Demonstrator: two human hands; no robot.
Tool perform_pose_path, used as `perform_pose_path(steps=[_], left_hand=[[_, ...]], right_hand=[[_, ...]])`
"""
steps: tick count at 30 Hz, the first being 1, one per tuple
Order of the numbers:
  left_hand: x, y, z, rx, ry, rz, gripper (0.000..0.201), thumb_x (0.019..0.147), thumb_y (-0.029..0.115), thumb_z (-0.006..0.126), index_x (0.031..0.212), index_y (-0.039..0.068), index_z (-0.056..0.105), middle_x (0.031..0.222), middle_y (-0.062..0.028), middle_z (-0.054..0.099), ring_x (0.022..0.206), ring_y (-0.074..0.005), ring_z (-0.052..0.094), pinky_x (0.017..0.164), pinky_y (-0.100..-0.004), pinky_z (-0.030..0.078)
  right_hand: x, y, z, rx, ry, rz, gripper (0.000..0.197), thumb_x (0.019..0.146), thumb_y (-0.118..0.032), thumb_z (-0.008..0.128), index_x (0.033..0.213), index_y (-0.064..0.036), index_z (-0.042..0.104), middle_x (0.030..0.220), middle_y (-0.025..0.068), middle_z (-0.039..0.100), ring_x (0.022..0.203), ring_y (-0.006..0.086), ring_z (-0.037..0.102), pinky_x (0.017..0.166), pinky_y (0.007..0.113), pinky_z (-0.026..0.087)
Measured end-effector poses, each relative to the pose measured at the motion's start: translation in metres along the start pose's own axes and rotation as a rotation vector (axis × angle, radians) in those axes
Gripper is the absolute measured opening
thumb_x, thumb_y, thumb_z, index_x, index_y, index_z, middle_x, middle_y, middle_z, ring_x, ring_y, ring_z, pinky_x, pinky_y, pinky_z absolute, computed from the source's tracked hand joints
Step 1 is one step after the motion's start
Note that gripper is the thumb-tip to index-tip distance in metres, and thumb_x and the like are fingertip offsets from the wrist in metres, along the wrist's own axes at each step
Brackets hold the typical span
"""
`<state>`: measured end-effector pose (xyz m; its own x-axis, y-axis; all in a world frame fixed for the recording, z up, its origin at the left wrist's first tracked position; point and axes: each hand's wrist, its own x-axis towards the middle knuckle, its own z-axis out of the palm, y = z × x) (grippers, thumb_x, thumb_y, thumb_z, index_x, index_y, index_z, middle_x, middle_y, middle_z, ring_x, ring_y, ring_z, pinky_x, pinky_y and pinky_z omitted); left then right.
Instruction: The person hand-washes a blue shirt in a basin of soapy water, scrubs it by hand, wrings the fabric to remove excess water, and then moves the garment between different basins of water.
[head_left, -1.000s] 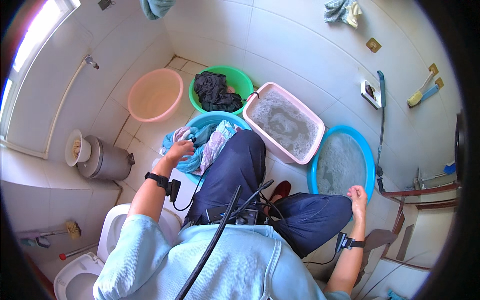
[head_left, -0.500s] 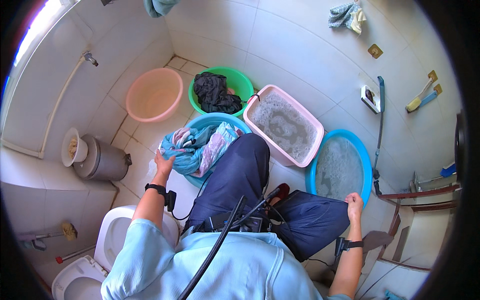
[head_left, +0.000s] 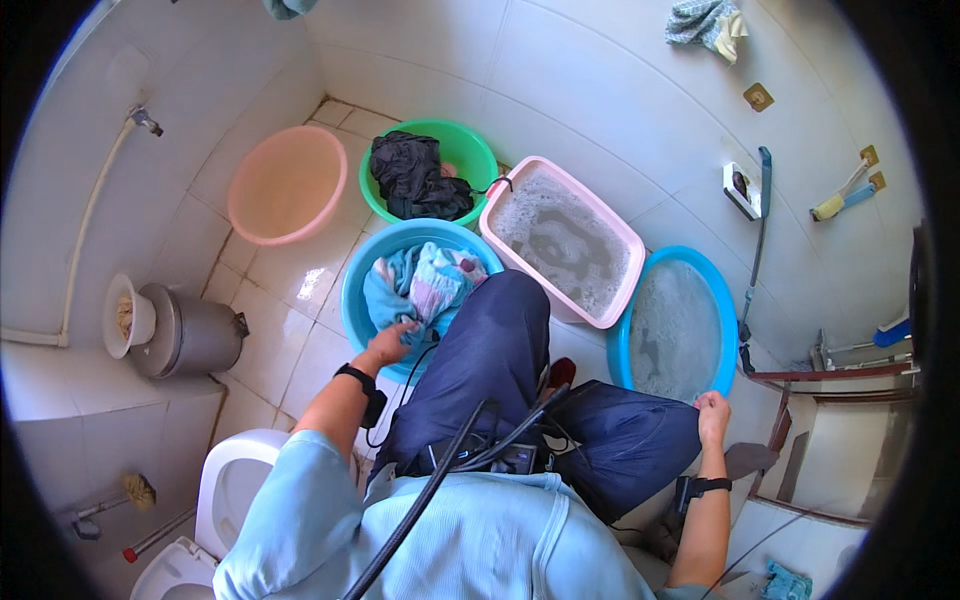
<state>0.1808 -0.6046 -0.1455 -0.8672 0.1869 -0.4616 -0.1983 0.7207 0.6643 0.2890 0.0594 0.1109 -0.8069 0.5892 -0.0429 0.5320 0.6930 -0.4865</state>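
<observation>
A bundle of wet printed cloth (head_left: pixel 440 275), turquoise with white, pink and lilac patches, lies inside the light-blue basin (head_left: pixel 352 300) by my left knee. My left hand (head_left: pixel 395 343) reaches over the basin's near-left rim, its fingers stretched out against the bundle's lower edge. Beyond my right knee, my right hand (head_left: pixel 712 420) is closed, close to the rim of a second blue basin (head_left: pixel 735 325) of sudsy water. What its curled fingers hold, if anything, is hidden. Dark trousers (head_left: pixel 490 340) cover my bent knees between the two basins.
A pink rectangular tub (head_left: pixel 632 235) of foamy water stands ahead. Behind are a green basin (head_left: pixel 490 165) with dark fabric (head_left: pixel 415 180) and a pink basin (head_left: pixel 240 205). At left are a metal bin (head_left: pixel 205 330) and a toilet (head_left: pixel 225 480). Cables (head_left: pixel 440 500) cross my lap.
The cloth that hung over the light-blue basin's left rim is now gathered inside it. My left hand has moved right and nearer me. My right hand stays by my knee; the view has shifted slightly.
</observation>
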Motion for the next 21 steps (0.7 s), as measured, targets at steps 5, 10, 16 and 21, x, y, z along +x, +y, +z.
perform_pose_path(steps=[5, 10, 16, 21], left_hand=[[0.004, -0.006, 0.035, -0.022, -0.311, 0.047, 0.067, 0.08, 0.029, 0.07, 0.142, 0.021, 0.048, 0.136, -0.018, 0.056, 0.126, -0.036, 0.052, 0.105, -0.0404, 0.042], [0.002, -0.017, 0.041, -0.156, -0.38, 0.132, 0.064, 0.081, 0.028, 0.073, 0.139, 0.014, 0.052, 0.134, -0.0179, 0.058, 0.125, -0.0315, 0.054, 0.104, -0.0379, 0.042], [-0.011, -0.061, 0.057, -0.618, -0.362, 0.066, 0.058, 0.082, 0.024, 0.075, 0.131, 0.001, 0.055, 0.129, -0.0142, 0.061, 0.122, -0.0261, 0.055, 0.103, -0.0371, 0.042], [-0.015, -0.038, 0.047, -0.775, -0.481, -0.125, 0.06, 0.088, 0.017, 0.067, 0.139, -0.001, 0.043, 0.135, -0.0125, 0.056, 0.121, -0.0262, 0.054, 0.104, -0.038, 0.043]], right_hand=[[-0.003, -0.017, 0.007, -0.022, 0.032, -0.019, 0.014, 0.087, -0.006, 0.056, 0.077, 0.0022, 0.061, 0.069, 0.0113, 0.066, 0.067, 0.0196, 0.066, 0.066, 0.033, 0.052], [-0.011, -0.019, -0.006, -0.146, 0.01, 0.008, 0.013, 0.083, -0.01, 0.057, 0.081, 0.0003, 0.065, 0.076, 0.0153, 0.068, 0.075, 0.0249, 0.067, 0.07, 0.037, 0.051], [-0.007, -0.043, 0.003, -0.188, -0.002, 0.018, 0.016, 0.083, -0.015, 0.058, 0.087, -0.0033, 0.068, 0.085, 0.0209, 0.068, 0.083, 0.0387, 0.066, 0.075, 0.044, 0.051], [-0.011, -0.035, -0.001, -0.238, 0.061, -0.019, 0.014, 0.086, -0.013, 0.057, 0.082, -0.0018, 0.066, 0.071, 0.0141, 0.066, 0.068, 0.0257, 0.066, 0.064, 0.037, 0.05]])
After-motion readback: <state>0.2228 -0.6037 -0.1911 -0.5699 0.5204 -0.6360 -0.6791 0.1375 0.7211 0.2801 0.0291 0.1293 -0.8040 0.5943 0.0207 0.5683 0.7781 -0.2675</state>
